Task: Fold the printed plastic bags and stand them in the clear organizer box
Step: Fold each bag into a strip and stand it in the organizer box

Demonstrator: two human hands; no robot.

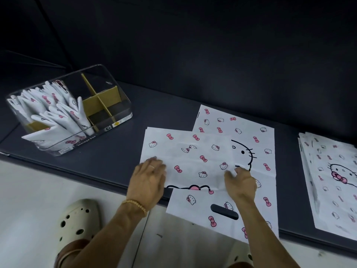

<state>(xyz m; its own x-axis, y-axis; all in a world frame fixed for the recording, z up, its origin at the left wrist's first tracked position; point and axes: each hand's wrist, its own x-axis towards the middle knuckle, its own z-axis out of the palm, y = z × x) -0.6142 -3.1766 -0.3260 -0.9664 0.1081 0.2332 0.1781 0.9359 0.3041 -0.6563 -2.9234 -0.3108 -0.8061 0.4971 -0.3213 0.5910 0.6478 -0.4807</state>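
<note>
On the dark bench, both hands, left hand (pixel 148 178) and right hand (pixel 241 182), press a printed bag (pixel 193 161) flat, fingers spread, clear organizer box (pixel 116 105) far left.

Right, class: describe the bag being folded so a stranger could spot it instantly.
On the dark bench, right of the clear organizer box, lie flat printed bags. The bag being folded is under both hands, left hand and right hand; unlike its neighbours, it is doubled over.
</note>
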